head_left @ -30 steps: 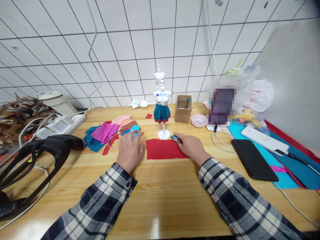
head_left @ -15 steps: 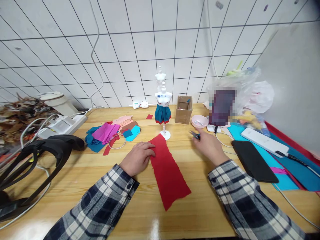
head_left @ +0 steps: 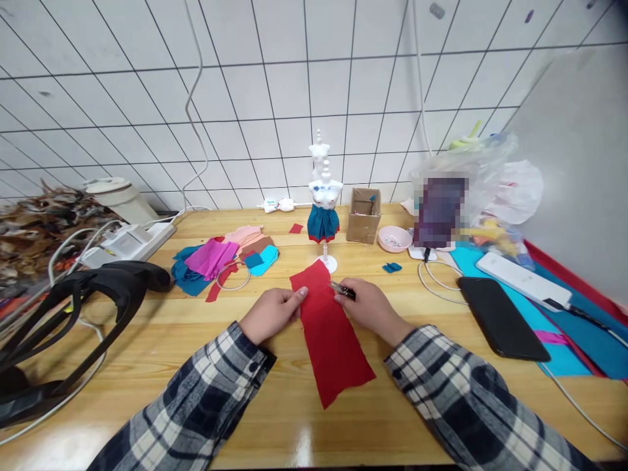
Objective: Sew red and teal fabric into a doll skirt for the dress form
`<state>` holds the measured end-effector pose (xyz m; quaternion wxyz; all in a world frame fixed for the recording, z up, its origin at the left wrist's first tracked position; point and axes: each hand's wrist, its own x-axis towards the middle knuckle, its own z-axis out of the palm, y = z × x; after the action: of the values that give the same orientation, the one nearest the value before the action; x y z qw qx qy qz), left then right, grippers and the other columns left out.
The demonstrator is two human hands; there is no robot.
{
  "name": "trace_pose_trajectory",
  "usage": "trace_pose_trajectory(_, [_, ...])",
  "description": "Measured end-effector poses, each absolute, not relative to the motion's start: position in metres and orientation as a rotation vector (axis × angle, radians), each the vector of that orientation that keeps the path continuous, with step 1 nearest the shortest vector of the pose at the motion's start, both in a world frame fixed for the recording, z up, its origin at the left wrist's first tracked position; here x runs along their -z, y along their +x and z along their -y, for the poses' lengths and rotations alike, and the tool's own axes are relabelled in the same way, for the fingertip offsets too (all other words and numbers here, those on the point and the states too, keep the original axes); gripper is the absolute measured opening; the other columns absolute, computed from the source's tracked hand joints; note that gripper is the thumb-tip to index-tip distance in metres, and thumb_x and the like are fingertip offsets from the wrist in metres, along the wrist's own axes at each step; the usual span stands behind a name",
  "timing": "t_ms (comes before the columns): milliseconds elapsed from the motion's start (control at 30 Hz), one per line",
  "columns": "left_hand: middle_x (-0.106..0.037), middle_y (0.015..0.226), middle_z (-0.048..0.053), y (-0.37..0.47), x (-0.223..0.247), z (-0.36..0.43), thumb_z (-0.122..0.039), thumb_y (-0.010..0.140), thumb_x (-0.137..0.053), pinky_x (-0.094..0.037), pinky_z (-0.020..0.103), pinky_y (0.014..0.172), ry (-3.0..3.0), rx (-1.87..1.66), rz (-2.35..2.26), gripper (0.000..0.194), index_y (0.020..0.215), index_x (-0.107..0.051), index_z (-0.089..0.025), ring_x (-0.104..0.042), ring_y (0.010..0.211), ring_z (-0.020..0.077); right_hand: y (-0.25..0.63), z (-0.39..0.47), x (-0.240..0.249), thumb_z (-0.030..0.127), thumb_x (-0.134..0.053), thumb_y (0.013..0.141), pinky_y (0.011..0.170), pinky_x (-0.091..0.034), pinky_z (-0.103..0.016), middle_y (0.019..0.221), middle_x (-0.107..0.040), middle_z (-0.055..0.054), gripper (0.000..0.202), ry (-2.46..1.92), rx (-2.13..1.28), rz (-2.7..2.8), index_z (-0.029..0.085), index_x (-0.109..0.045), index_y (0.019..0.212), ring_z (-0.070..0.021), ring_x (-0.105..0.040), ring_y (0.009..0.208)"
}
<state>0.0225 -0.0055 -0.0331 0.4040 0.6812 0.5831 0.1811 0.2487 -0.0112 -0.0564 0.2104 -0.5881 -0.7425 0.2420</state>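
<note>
A long strip of red cloth [head_left: 336, 340] with ragged edges lies slanting on the wooden table. My left hand [head_left: 275, 313] pinches its upper left edge, thumb on top and fingers partly hidden below. In my right hand [head_left: 373, 307] is a small pair of thread snips [head_left: 346, 290], fingers closed round the dark handle. The metal tip lies over the cloth's upper right edge; whether the blades are apart is too small to tell. Just beyond the cloth stands a white mini dress form [head_left: 326, 193] wearing a teal skirt [head_left: 323, 224] with a red hem.
Coloured cloth scraps [head_left: 210, 260] and a metal ring [head_left: 233, 276] lie at left, near a black headset [head_left: 122, 307]. A cardboard box [head_left: 364, 226], pink bowl [head_left: 395, 239] and teal scrap [head_left: 392, 267] are at back right. A black phone [head_left: 503, 318] lies at right.
My right hand has moved left with the snips, from near the pink bowl to the cloth's edge, uncovering the teal scrap. My left hand has gone from lying on the cloth to pinching its edge.
</note>
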Motion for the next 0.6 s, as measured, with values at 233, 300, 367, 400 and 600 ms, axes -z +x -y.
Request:
trace_pose_trajectory(233, [-0.048,0.042,-0.002,0.019,0.019,0.01,-0.068,0.082,-0.05,-0.03,0.025,0.049,1.737,-0.518,-1.439,0.062,0.045,-0.052,-0.018,-0.039,0.042,0.0106,0.249,0.011,0.056,0.041,-0.053,0.091,0.071,-0.04,-0.027,0.096,-0.068,-0.006,0.024,-1.756,-0.501,1.949,0.021,-0.062,0.101,-0.0195,-0.061,0.086])
trace_pose_trajectory(300, [-0.046,0.042,-0.003,0.02,0.02,0.009,-0.065,0.083,-0.05,-0.03,0.025,0.051,1.804,-0.545,-1.453,0.061,0.045,-0.05,-0.018,-0.039,0.044,0.0111,0.239,0.012,0.057,0.041,-0.056,0.089,0.073,-0.039,-0.028,0.101,-0.069,-0.008,0.025,-1.826,-0.403,2.054,0.022,-0.062,0.105,-0.0213,-0.061,0.09])
trace_pose_trajectory(367, [-0.045,0.042,-0.003,0.019,0.022,0.008,-0.064,0.082,-0.052,-0.029,0.026,0.052,1.833,-0.522,-1.477,0.059,0.045,-0.05,-0.019,-0.039,0.044,0.0115,0.234,0.012,0.059,0.035,-0.056,0.089,0.072,-0.039,-0.028,0.097,-0.069,-0.006,0.017,-1.778,-0.426,2.135,0.023,-0.063,0.098,-0.021,-0.061,0.089])
trace_pose_trajectory(400, [-0.044,0.042,-0.003,0.019,0.022,0.007,-0.064,0.082,-0.052,-0.028,0.027,0.052,1.841,-0.506,-1.494,0.059,0.045,-0.05,-0.019,-0.039,0.043,0.0117,0.234,0.012,0.059,0.031,-0.055,0.09,0.072,-0.039,-0.028,0.095,-0.068,-0.005,0.013,-1.721,-0.464,2.141,0.023,-0.063,0.094,-0.0205,-0.061,0.089])
trace_pose_trajectory(600, [-0.062,0.061,0.005,0.019,0.019,0.014,-0.077,0.076,-0.052,-0.042,0.028,0.058,1.673,-0.503,-1.242,0.063,0.069,-0.067,-0.017,-0.057,0.059,0.0185,0.251,0.012,0.053,0.04,-0.046,0.093,0.065,-0.039,-0.027,0.074,-0.056,0.001,0.019,-1.432,-0.747,1.681,0.022,-0.052,0.088,-0.0162,-0.052,0.069])
